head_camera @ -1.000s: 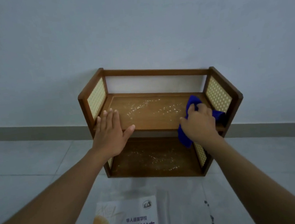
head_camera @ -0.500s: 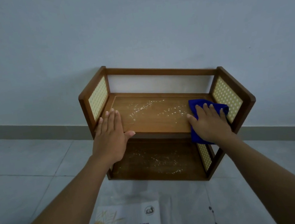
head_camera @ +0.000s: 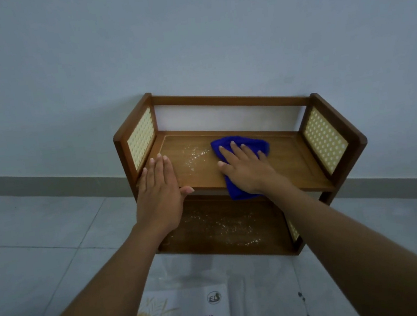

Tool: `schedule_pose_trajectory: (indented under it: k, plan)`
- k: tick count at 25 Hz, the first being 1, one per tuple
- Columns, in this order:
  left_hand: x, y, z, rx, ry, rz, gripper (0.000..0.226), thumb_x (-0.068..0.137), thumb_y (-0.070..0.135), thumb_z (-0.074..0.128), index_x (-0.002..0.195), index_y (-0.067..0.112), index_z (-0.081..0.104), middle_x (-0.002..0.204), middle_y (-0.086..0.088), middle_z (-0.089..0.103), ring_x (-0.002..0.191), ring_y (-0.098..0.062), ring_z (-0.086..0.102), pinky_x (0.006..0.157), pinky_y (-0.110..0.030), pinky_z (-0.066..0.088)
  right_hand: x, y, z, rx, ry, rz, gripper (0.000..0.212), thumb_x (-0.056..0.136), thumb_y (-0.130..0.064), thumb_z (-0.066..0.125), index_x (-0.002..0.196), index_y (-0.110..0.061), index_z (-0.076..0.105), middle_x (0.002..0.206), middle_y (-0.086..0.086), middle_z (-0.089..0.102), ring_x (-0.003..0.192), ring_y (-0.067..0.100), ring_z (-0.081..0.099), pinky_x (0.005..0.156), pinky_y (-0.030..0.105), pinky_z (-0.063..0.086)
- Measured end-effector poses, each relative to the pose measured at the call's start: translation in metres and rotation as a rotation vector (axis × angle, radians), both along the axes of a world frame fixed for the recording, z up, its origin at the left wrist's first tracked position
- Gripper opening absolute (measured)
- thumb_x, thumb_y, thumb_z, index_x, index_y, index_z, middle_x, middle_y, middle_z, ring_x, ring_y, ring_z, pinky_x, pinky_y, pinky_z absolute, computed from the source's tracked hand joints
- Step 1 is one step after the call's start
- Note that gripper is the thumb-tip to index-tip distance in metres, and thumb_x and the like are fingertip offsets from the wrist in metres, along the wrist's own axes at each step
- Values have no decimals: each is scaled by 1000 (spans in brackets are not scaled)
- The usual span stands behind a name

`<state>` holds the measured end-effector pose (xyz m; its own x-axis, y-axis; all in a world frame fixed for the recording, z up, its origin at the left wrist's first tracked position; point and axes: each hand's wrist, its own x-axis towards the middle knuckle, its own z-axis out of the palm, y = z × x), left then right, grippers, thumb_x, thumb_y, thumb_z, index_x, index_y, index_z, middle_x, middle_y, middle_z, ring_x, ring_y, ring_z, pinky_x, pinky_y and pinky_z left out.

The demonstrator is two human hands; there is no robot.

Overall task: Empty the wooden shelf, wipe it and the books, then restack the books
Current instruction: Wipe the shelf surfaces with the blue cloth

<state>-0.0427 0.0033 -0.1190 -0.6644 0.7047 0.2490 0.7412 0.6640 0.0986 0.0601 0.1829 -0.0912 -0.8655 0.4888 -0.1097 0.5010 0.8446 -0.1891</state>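
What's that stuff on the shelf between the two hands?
There are pale dusty specks scattered on the top board, between the left hand and the blue cloth under the right hand. The head view shows it.

Two-tier brown wooden shelf (head_camera: 229,101) with cream perforated side panels: upright on grey tiled floor (head_camera: 41,228). Pale specks (head_camera: 194,156) on both tiers. Blue cloth (head_camera: 249,140): flat on upper tier, overhanging front edge. White book with purple characters (head_camera: 194,315): flat on floor before shelf.
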Motion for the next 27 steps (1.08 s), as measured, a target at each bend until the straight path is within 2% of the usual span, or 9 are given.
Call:
schedule_pose_trajectory:
  k: [3, 8, 10, 13, 15, 19, 21, 24, 27]
  plan:
    - [-1, 0, 1, 4, -19, 2, 81, 93, 57, 21, 151, 5, -3, 160, -13, -1, 148, -27, -4, 117, -37, -2, 18, 12, -3, 42, 29, -4, 56, 100, -53, 10, 152, -34, 2, 162, -4, -2, 148, 19, -2, 117, 51, 3]
    - [-1, -1, 2, -9, -32, 1, 81, 93, 57, 19, 151, 6, -5, 160, -13, -3, 148, -26, -6, 117, -36, -4, 73, 38, -7, 119, 92, -237, 57, 99, -53, 9, 152, -31, 11, 161, -2, 10, 148, 19, 8, 119, 49, 8]
    - [-1, 0, 1, -8, -39, 2, 81, 93, 56, 20, 151, 5, -4, 160, -13, -2, 148, -26, -6, 117, -37, -2, 83, 39, -9, 158, 107, -328, 59, 99, -53, 7, 152, -27, 15, 161, 2, 14, 147, 21, 10, 119, 47, 7]
    - [1, 1, 0, 28, -41, 10, 80, 94, 54, 24, 151, 3, -2, 160, -15, 1, 148, -28, -4, 118, -39, 0, 67, 25, -8, 138, 84, -436, 62, 99, -53, 3, 153, -23, 11, 161, 6, 10, 148, 27, 6, 117, 51, 1]
    - [2, 2, 0, 35, -52, 8, 80, 95, 53, 26, 151, 3, -2, 160, -16, 2, 148, -29, -3, 119, -40, 0, 47, 6, -7, 116, 93, -395, 61, 99, -52, 3, 153, -24, 9, 161, 7, 7, 148, 29, 5, 117, 52, 1]
    - [1, 2, 0, 45, -51, 13, 82, 94, 54, 29, 151, 5, -4, 160, -14, 0, 148, -27, -3, 119, -39, 2, 22, -31, -9, 147, 152, -82, 52, 101, -47, 8, 151, -34, 13, 161, 1, 12, 148, 23, 9, 118, 50, 7]
    - [2, 1, 1, 62, -56, 7, 83, 94, 54, 32, 151, 6, -5, 160, -13, 0, 148, -27, -2, 118, -38, 3, 26, -32, -9, 171, 156, 4, 50, 101, -47, 9, 150, -39, 16, 160, -3, 14, 148, 20, 10, 118, 48, 9]
    - [2, -2, 2, 69, -54, -10, 84, 93, 55, 29, 151, 6, -6, 160, -12, -1, 148, -26, -3, 117, -37, 1, 53, -22, -11, 243, 166, 23, 51, 100, -51, 8, 147, -40, 23, 158, -6, 23, 146, 17, 17, 118, 45, 14]
    - [2, -2, 2, 54, -36, -19, 85, 91, 58, 22, 151, 6, -7, 160, -13, -2, 148, -26, -4, 117, -36, -2, 92, -4, -17, 378, 250, -116, 54, 98, -52, 12, 135, -28, 43, 140, 1, 45, 129, 21, 42, 107, 41, 34]
